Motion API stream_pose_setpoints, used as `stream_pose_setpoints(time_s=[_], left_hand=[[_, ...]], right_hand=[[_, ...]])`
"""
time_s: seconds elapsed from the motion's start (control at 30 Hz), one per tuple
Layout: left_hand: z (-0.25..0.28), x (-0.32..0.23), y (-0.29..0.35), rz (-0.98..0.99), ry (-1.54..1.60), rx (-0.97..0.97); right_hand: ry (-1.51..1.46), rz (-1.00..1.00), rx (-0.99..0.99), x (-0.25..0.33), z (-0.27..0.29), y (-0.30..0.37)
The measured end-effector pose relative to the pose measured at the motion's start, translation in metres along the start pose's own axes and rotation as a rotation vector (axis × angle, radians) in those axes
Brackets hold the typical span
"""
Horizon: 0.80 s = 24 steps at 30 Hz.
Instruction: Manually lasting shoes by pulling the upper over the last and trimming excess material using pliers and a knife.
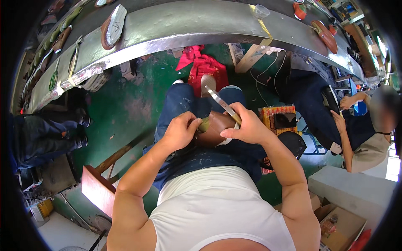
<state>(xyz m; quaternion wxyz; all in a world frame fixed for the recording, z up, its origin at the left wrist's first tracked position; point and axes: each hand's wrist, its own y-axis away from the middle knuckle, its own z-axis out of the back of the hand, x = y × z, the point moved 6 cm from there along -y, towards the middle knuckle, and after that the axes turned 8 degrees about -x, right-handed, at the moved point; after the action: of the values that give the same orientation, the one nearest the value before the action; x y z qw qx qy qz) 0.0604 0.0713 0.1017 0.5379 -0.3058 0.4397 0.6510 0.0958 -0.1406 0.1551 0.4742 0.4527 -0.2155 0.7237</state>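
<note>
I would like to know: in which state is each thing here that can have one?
Left hand: closed at the leather piece's edge
Right hand: gripping the metal tool
Leather piece: held, curved
Metal tool: held slanting
Red cloth: crumpled
Cardboard box: open

The desk spans the far side, carrying a left shoe, a right shoe and a cup between them. Cloth lies on the floor beyond the knees. Over the lap, between left fingers and right fingers, is the shoe upper; rightward, a phone.
</note>
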Motion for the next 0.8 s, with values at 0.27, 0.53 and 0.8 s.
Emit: stream_pose_setpoints(time_s=[0.27, 0.53, 0.8], left_hand=[[0.01, 0.009, -0.004, -0.096, -0.199, 0.141], [0.005, 0.027, 0.012, 0.528, 0.547, 0.441], [-0.005, 0.03, 0.025, 0.674, 1.017, 0.243]], right_hand=[[0.067, 0.059, 0.047, 0.003, -0.003, -0.009], [-0.017, 0.031, 0.099, 0.003, -0.005, -0.01], [-0.042, 0.009, 0.089, 0.003, -0.005, -0.012]])
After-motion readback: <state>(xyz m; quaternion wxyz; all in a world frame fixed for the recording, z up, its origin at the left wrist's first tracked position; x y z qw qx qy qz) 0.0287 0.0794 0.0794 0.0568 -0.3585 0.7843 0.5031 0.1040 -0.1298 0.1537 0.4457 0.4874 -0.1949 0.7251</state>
